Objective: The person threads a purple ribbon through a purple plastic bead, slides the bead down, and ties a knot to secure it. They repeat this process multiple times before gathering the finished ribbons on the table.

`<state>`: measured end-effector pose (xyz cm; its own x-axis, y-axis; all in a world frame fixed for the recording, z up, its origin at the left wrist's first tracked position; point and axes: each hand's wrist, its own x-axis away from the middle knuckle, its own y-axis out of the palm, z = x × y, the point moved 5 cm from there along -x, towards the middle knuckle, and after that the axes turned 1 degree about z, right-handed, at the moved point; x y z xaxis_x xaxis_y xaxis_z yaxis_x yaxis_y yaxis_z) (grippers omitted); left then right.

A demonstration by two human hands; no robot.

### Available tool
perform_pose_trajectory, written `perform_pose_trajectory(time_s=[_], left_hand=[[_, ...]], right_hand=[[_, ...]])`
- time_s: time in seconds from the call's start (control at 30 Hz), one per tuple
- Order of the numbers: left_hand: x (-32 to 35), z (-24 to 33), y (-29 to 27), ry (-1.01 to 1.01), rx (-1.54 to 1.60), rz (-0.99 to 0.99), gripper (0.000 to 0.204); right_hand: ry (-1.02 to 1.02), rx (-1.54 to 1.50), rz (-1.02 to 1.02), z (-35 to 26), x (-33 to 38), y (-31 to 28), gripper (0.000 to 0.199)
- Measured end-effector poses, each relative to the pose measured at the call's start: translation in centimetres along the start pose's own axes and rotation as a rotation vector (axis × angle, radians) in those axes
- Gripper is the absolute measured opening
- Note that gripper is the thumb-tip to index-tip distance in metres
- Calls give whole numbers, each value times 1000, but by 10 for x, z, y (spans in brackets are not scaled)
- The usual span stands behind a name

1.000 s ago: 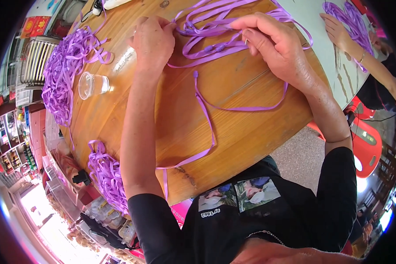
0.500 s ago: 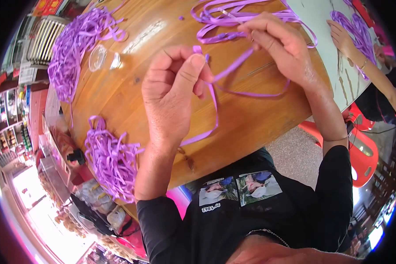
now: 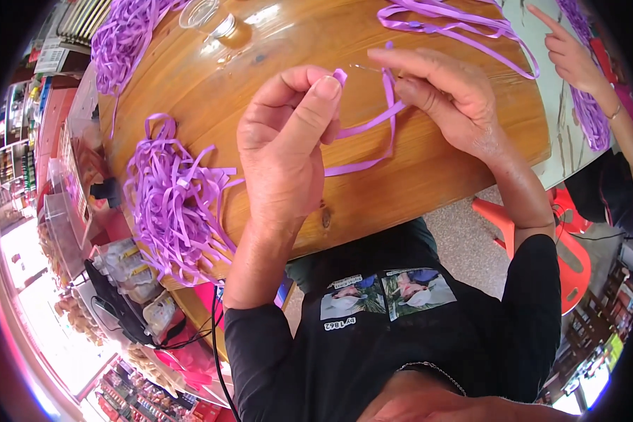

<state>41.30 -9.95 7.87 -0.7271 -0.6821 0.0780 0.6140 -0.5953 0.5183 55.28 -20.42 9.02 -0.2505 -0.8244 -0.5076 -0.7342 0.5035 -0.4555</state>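
My left hand (image 3: 285,144) is raised over the round wooden table (image 3: 211,91), its thumb and forefinger pinching one end of a purple ribbon (image 3: 373,130). The ribbon loops down and across to my right hand (image 3: 446,98), which grips it between thumb and fingers a little farther along. A thin metal needle or pin seems to stick out by my right fingertips. Both hands hover close together above the table's near edge.
A heap of cut purple ribbons (image 3: 172,200) lies at the table's left edge and another pile (image 3: 123,39) at the far left. Longer ribbons (image 3: 450,21) lie at the far side. A clear glass (image 3: 200,10) stands nearby. Another person's hand (image 3: 573,60) works on purple ribbon at right.
My left hand has left the table's far side and come up toward me holding the ribbon's end. My right hand has drawn in beside it, and the ribbon is now lifted between them.
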Motion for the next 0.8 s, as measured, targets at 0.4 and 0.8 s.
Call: perform_pose_trajectory(time_s=[0.4,0.8], left_hand=[[-6,-1,-10,330,-430,114,7],[-33,-9,-1,290,-514,121,8]], right_hand=[[25,41,-65,0,-2,10,23],[176,43,-30,28,2,-9,18]])
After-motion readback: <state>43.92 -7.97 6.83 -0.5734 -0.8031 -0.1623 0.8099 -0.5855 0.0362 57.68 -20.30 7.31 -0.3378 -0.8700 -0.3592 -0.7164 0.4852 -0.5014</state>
